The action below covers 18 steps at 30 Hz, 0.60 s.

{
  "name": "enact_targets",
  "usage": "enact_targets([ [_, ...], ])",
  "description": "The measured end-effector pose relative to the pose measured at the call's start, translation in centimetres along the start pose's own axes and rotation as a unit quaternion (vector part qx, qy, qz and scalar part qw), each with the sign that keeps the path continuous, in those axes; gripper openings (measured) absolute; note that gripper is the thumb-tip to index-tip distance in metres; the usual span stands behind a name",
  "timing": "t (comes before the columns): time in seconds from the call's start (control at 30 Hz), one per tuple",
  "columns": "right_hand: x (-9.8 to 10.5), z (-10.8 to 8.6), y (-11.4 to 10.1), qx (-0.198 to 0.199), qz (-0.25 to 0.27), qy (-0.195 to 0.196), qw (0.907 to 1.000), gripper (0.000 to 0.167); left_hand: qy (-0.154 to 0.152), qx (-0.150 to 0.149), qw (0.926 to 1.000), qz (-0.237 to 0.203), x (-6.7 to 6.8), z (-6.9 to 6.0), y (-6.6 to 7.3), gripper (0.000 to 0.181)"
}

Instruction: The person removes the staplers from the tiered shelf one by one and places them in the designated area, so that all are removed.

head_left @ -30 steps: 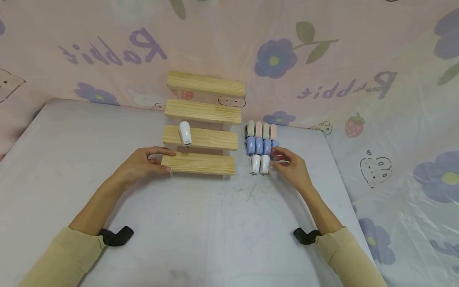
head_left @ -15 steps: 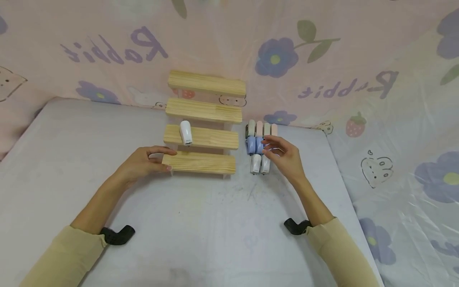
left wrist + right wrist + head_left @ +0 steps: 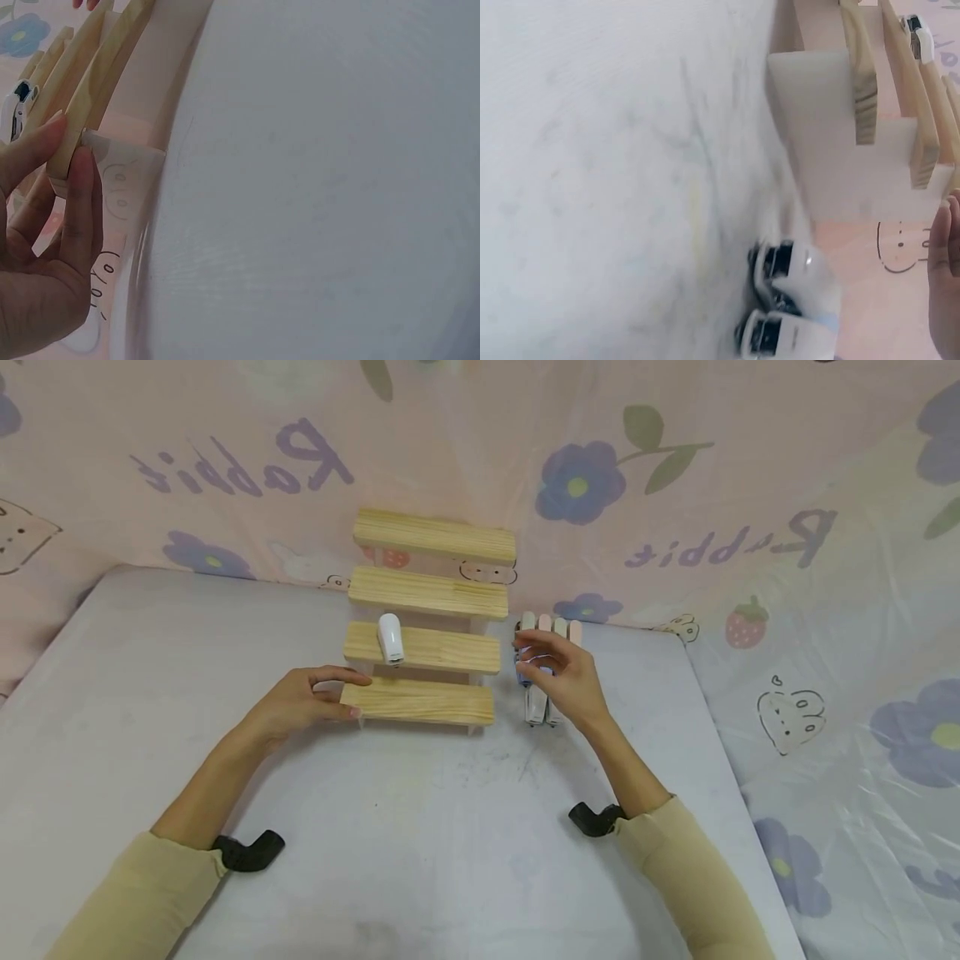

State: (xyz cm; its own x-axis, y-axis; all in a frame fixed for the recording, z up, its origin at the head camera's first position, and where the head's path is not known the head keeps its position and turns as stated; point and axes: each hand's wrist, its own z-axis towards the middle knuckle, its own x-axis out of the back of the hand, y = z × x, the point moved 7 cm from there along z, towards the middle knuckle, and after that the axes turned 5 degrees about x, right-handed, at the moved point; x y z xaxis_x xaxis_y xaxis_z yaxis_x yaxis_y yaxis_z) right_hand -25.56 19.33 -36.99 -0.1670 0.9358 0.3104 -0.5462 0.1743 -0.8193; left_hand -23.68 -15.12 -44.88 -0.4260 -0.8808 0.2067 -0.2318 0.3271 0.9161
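My left hand (image 3: 300,702) pinches the left end of the lowest board of a stepped wooden shelf (image 3: 420,703); the left wrist view shows the thumb on one face and fingers (image 3: 79,217) on the other. A white mini stapler (image 3: 391,639) lies on the second board from the front. Right of the shelf, my right hand (image 3: 568,681) hovers over rows of mini staplers, thumb and forefinger apart near the leftmost blue stapler (image 3: 522,675). It covers most of the blue row. Two white staplers (image 3: 802,274) lie in front; pale green and pink staplers (image 3: 575,631) lie behind.
The shelf stands near the back edge of a white-covered table (image 3: 420,827), against a pink printed curtain (image 3: 450,435). Another printed sheet (image 3: 840,693) borders the right side. White side supports (image 3: 817,112) hold the boards up.
My right hand has moved left across the blue staplers, from the right end of the row to its left end. The left hand stays on the shelf.
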Motion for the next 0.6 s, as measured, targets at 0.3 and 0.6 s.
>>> enact_targets([
  [0.3, -2.2, 1.5, -1.5, 0.002, 0.023, -0.010, 0.9997, 0.042, -0.009, -0.008, 0.9999, -0.004, -0.2, -0.1, 0.2, 0.054],
  [0.6, -5.1, 3.0, -4.3, 0.015, 0.032, -0.057, 0.9977, 0.043, -0.006, -0.004, 1.0000, 0.001, -0.1, -0.2, 0.2, 0.056],
])
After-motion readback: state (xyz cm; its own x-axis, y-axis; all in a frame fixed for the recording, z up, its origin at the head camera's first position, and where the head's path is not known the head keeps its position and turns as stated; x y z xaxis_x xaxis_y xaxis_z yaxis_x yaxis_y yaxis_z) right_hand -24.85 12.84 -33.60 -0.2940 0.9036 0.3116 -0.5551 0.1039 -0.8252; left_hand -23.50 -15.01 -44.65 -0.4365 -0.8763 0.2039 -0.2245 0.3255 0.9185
